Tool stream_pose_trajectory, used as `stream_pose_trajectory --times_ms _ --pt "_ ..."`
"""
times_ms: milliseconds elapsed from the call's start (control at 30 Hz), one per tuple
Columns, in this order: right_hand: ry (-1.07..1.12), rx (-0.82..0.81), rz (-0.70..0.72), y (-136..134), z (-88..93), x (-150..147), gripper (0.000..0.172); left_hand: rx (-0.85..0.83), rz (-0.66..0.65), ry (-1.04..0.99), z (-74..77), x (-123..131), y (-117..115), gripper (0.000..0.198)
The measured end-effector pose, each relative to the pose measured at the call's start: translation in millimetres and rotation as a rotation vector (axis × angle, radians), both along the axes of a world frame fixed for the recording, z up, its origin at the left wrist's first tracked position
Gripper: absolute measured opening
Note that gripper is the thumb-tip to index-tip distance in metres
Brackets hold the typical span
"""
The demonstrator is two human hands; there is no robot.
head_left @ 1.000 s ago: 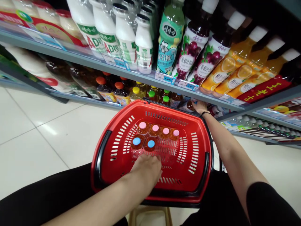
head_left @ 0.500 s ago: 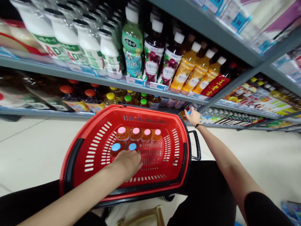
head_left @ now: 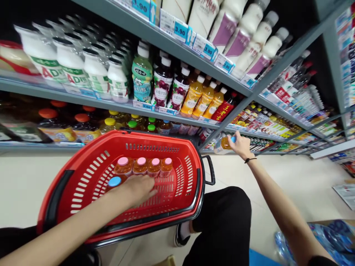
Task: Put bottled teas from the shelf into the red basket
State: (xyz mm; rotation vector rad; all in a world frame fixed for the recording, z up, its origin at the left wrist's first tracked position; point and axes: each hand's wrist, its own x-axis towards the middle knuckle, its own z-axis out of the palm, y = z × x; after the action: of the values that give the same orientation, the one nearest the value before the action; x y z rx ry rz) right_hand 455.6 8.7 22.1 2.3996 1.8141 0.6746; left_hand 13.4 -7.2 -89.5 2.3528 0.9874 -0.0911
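Observation:
My right hand [head_left: 240, 144] is closed around the blue-capped top of a clear bottle of amber drink [head_left: 225, 143], tilted sideways in front of the lowest shelf. Inside the red shopping basket [head_left: 191, 201], my left hand [head_left: 142, 186] hangs over the bottles with its fingers bent downward. Its fingertips and whatever lies under the palm are hidden. Beside its wrist is a bottle with a blue cap [head_left: 114, 181], partly covered by the forearm. Behind that hand stands a row of several amber bottles with pink caps [head_left: 141, 161].
Shelves of drinks run along the far side, with white bottles [head_left: 69, 62], grape juice [head_left: 162, 83] and orange juice [head_left: 192, 96]. A black handle [head_left: 210, 170] juts from the basket's right end. Wrapped blue-tinted bottles [head_left: 330, 236] lie on the floor at right.
My right hand has brought the amber bottle out from the shelf toward the right. The view has swung right, so the basket appears further left. My left hand now covers the second blue cap.

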Motion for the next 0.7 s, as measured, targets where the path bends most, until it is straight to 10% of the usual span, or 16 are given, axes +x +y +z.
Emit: stream_pose_trajectory --times_ms 133,267,400,567,700 --pt "-0.031 0.217 0.197 -26 68.3 -30 0.047 0.094 -0.079 -0.083 28.0 11 1 0.038" --pt "0.269 0.423 0.405 -53 98.8 -89 0.035 0.118 -0.001 -0.381 50.7 28 -8 0.060" --pt "0.713 0.421 0.563 -76 98.6 -166 0.036 0.011 0.144 -0.710 47.0 40 -19 0.126" --pt "0.887 0.514 0.630 -56 89.8 -223 0.036 -0.125 0.297 -0.935 39.8 33 -25 0.075" --pt "1.590 0.568 0.514 -9 49.5 -220 0.058 -0.329 0.448 -1.047 52.2 27 -24 0.064"
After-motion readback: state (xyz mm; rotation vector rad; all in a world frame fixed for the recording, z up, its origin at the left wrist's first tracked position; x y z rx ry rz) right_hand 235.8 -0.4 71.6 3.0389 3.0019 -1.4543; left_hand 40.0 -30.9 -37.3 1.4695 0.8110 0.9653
